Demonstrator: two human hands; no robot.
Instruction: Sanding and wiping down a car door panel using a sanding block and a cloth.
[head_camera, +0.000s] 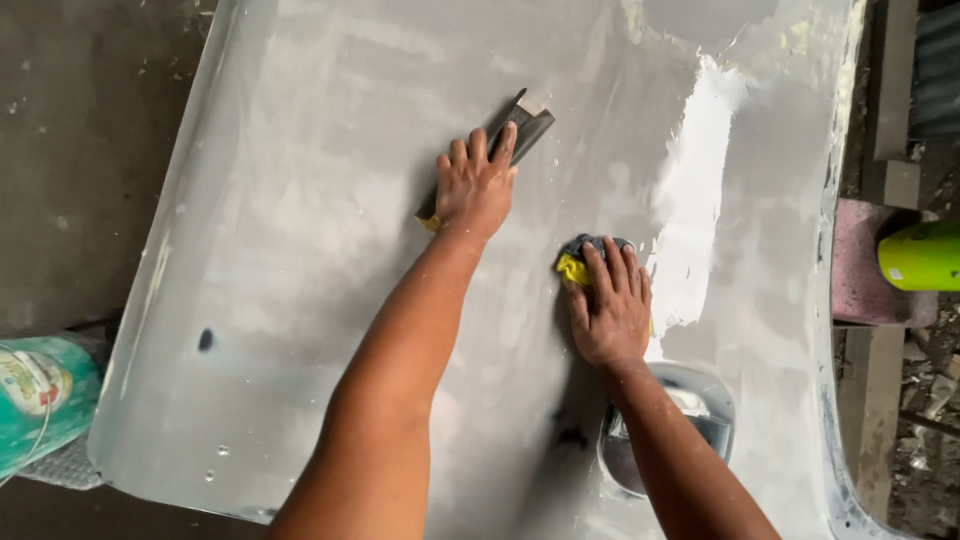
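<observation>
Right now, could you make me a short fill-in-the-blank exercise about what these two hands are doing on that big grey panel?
1. The left hand presses a long dark sanding ____ flat on the grey panel.
2. The right hand rests on a crumpled cloth that is grey and ____.
3. At the right edge of the picture lies a bright ____ cylinder.

Missing words: block; yellow; green

Two bare forearms, no sleeves, white-speckled left arm (400, 370)
</observation>
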